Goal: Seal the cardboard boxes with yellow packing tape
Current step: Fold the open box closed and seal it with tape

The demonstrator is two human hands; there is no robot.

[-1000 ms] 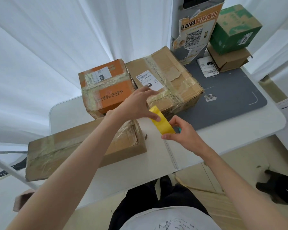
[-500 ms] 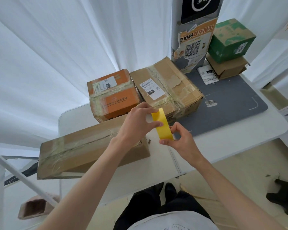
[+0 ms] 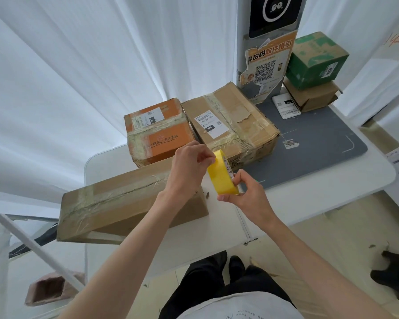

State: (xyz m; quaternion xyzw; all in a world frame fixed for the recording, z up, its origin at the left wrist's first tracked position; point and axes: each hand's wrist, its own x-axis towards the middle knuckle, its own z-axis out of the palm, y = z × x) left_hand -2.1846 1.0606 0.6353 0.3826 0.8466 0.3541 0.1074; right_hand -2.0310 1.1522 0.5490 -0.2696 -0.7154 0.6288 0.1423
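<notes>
While the right hand [image 3: 247, 194] grips the yellow tape roll [image 3: 221, 174], the left hand [image 3: 189, 166] pinches its top edge. Three taped cardboard boxes [image 3: 115, 206] sit closed on the tabletop [image 3: 309, 192].

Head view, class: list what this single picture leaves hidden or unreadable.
- Free end of the yellow tape roll: the left hand fingertips cover it.
- Long flat box: near end hidden by the left forearm.
- Shipping label print: too small to read.
- Right hand: covers the roll's core.
</notes>
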